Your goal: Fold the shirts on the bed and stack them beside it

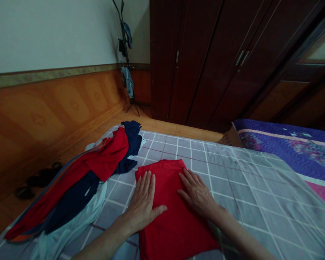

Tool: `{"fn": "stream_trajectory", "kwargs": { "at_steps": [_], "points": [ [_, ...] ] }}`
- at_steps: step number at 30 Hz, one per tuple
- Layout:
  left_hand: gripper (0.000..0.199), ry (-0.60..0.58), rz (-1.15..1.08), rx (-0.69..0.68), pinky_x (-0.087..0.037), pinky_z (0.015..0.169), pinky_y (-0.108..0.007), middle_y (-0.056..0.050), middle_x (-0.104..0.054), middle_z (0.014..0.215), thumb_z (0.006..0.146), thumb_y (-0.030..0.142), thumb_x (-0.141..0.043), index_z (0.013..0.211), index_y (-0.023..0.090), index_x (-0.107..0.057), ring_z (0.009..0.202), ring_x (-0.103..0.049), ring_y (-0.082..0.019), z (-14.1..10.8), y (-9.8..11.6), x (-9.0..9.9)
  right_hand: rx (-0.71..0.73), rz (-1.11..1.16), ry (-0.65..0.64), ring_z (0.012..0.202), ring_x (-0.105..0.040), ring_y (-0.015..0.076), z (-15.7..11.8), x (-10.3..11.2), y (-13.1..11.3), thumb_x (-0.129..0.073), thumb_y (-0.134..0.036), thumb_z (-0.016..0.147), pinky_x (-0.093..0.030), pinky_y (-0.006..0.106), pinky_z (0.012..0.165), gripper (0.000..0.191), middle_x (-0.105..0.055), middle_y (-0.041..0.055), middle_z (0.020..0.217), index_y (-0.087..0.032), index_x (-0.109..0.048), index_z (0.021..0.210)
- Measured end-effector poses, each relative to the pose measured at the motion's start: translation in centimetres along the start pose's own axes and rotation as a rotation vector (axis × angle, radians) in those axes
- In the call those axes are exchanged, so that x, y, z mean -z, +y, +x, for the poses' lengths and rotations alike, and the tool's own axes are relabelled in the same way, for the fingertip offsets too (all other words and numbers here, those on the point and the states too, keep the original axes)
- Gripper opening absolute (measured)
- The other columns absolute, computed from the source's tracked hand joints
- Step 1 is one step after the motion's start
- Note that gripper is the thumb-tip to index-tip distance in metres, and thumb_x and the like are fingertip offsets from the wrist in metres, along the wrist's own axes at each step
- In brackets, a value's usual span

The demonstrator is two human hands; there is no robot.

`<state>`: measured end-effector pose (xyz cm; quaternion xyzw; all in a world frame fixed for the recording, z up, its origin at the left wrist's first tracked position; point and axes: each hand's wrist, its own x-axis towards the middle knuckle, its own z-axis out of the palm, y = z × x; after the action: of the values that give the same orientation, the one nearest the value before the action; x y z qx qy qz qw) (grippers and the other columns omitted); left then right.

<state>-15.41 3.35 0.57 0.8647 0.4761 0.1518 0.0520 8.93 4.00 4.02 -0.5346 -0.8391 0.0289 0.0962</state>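
On the checked bedsheet [249,202], both hands [142,204] [196,193] rest outstretched, palms down, on plain, folded red cloth [173,227].

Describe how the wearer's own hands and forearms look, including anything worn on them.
The left hand and right hand are ungloved, with no rings visible. The left forearm and right forearm show no sleeve, watch or bracelet within the picture. Nail details are too small to tell.
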Motion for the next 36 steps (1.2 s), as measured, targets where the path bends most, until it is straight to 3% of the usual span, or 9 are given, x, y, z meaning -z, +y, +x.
{"fn": "stream_trajectory", "kwargs": {
  "at_steps": [2,7,12,17,19,23,28,34,36],
  "points": [
    [0.11,-0.004,-0.007,0.003,-0.022,0.108,-0.058,-0.024,-0.001,0.153,0.079,0.063,-0.054,0.146,0.012,0.017,0.14,-0.005,-0.04,0.1,0.1,-0.2,-0.031,-0.012,0.054,0.137,-0.026,0.0336,0.5,-0.5,-0.1,-0.048,-0.037,0.091,-0.029,0.055,0.107,0.052,-0.034,0.0176,0.146,-0.012,-0.045,0.137],
    [0.113,0.003,-0.004,0.01,-0.021,0.108,-0.059,-0.025,0.001,0.152,0.077,0.064,-0.056,0.147,0.011,0.016,0.14,-0.004,-0.04,0.1,0.0,-0.4,0.291,0.102,-0.097,0.138,-0.026,0.0265,2.8,-0.4,-1.7,-0.047,-0.041,0.092,-0.026,0.048,0.111,0.057,-0.033,0.0091,0.149,-0.02,-0.035,0.143],
    [0.121,-0.019,-0.019,0.028,-0.022,0.107,-0.061,-0.024,0.005,0.152,0.07,0.057,-0.066,0.146,0.013,0.019,0.139,-0.003,-0.042,0.2,0.2,-0.2,-0.032,0.013,-0.002,0.137,-0.023,0.0338,6.0,-0.2,-0.6,-0.043,-0.033,0.094,-0.021,0.054,0.11,0.053,-0.032,0.0225,0.146,-0.004,-0.042,0.137],
    [0.123,0.019,-0.072,0.031,-0.024,0.106,-0.062,-0.024,0.002,0.153,0.071,0.054,-0.066,0.144,0.012,0.024,0.139,-0.006,-0.041,0.3,0.2,-0.3,0.326,0.156,-0.071,0.138,-0.025,0.0231,6.2,-0.9,-2.7,-0.041,-0.037,0.095,-0.024,0.043,0.112,0.052,-0.031,0.0087,0.15,-0.019,-0.035,0.143],
    [0.125,0.026,-0.071,0.036,-0.024,0.106,-0.062,-0.025,0.003,0.153,0.069,0.053,-0.067,0.143,0.012,0.025,0.139,-0.005,-0.042,0.3,0.2,-0.6,0.304,0.144,-0.082,0.137,-0.028,0.0231,6.7,-1.0,-2.8,-0.04,-0.037,0.095,-0.025,0.043,0.112,0.051,-0.034,0.008,0.148,-0.019,-0.037,0.142],
    [0.129,0.032,-0.064,0.053,-0.024,0.106,-0.063,-0.025,0.005,0.153,0.066,0.053,-0.069,0.143,0.012,0.026,0.139,-0.005,-0.043,0.2,0.2,-0.9,0.129,0.08,-0.017,0.138,-0.025,0.0292,7.2,-1.1,-2.9,-0.038,-0.031,0.095,-0.024,0.05,0.11,0.052,-0.031,0.0191,0.148,-0.008,-0.037,0.141],
    [0.126,0.058,-0.065,0.04,-0.025,0.107,-0.06,-0.025,-0.001,0.153,0.067,0.05,-0.068,0.144,0.011,0.023,0.139,-0.007,-0.041,0.2,0.2,-1.0,0.381,0.131,-0.076,0.14,-0.018,0.0247,6.1,-2.4,-3.9,-0.044,-0.037,0.092,-0.023,0.044,0.113,0.063,-0.023,0.0143,0.152,-0.012,-0.024,0.147],
    [0.127,0.008,-0.072,0.063,-0.024,0.106,-0.062,-0.024,0.008,0.153,0.065,0.051,-0.07,0.145,0.014,0.021,0.139,-0.004,-0.043,0.2,0.2,-0.8,0.078,0.027,-0.039,0.138,-0.021,0.0319,7.4,-1.6,-0.9,-0.042,-0.051,0.091,-0.022,0.051,0.111,0.07,-0.026,0.0227,0.148,-0.004,-0.032,0.143],
    [0.126,0.014,-0.078,0.068,-0.024,0.106,-0.062,-0.023,0.008,0.153,0.066,0.05,-0.07,0.145,0.014,0.021,0.139,-0.004,-0.042,0.2,0.2,-0.9,0.071,0.018,-0.012,0.139,-0.017,0.0338,6.6,-1.4,-1.1,-0.044,-0.049,0.091,-0.02,0.053,0.111,0.072,-0.021,0.025,0.149,-0.001,-0.03,0.142]
  ]
}}
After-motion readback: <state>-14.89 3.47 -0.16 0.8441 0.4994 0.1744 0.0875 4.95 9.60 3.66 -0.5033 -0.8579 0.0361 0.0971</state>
